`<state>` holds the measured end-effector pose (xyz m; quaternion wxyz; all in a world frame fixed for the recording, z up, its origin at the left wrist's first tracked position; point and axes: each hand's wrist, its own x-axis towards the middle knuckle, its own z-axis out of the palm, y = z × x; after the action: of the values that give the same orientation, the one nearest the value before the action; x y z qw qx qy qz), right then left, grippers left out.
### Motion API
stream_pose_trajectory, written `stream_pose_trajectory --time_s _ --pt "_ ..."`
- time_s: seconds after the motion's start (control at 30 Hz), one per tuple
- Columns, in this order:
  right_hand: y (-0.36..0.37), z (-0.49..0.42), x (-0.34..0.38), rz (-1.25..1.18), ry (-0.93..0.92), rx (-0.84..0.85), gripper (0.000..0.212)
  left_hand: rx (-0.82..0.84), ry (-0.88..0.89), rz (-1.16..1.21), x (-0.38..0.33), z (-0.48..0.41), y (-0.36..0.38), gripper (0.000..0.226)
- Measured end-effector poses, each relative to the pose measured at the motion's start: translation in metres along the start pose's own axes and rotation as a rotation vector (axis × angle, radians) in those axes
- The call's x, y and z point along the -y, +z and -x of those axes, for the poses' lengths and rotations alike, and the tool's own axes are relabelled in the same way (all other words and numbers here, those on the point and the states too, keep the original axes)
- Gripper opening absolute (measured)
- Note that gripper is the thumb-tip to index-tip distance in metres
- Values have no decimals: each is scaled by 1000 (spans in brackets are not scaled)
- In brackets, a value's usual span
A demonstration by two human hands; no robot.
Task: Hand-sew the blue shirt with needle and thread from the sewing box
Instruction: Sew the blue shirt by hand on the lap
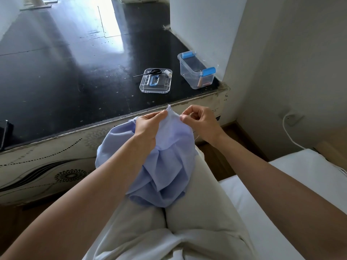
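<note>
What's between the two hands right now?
A raised peak of the blue shirt: the left hand grips it, the right hand pinches its edge. Head view shows it.

**Head view.** No text, label, brand, number or sign is legible to you here. Any moulded marking on the clear sewing box (189, 72) or on its lid (161, 87), both on the tabletop (56, 72) beyond your right grip (201, 123), is too small to tell. The dotted and swirled print on the front panel (47, 166) below the tabletop, left of your left grip (148, 126), is ornament, not lettering.
</note>
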<state>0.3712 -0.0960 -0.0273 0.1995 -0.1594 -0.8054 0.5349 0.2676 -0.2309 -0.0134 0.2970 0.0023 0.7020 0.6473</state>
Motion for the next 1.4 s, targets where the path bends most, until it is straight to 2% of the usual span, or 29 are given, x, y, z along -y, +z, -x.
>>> stream_pose_trajectory --time_s 0.2,0.3,0.37,0.47,0.57,0.6,0.63,0.67,0.8,0.9,1.03,1.1,1.2,1.3,1.4 --pt "22 -4 2 203 -67 -94 27 1 -74 14 0 2 7 22" --pt "25 -6 1 221 -49 -111 23 21 -111 15 1 2 8 24" --pt "23 -4 1 189 -40 -58 19 17 -110 15 2 1 7 25" --pt "13 2 5 91 -31 145 11 18 -81 32 2 -4 3 24" --pt "-3 11 13 112 140 638 13 -29 -89 63 1 -6 1 24" --pt "-6 14 13 141 207 750 9 -43 -77 44 1 -7 1 27" --pt "-8 16 12 142 236 767 5 -52 -69 36 2 -7 1 31" --pt "-9 15 10 116 221 693 5 -58 -74 39 1 -7 1 32" --pt "-2 7 3 -48 36 127 4 -27 -91 46 2 -8 3 28" --pt "7 -1 2 47 -34 -65 11 11 -103 16 0 -8 5 28" --pt "20 -5 3 179 -38 -88 23 17 -99 30 0 -5 8 22" --pt "24 -7 2 220 -40 -118 19 60 -57 33 3 -4 8 14" --pt "23 -10 -1 200 -58 -85 16 37 -96 1 2 -5 6 22" --pt "16 -4 0 122 -58 160 17 -18 -109 41 -1 -5 5 29" --pt "6 3 1 61 39 444 15 -54 -124 60 -2 -8 3 45"
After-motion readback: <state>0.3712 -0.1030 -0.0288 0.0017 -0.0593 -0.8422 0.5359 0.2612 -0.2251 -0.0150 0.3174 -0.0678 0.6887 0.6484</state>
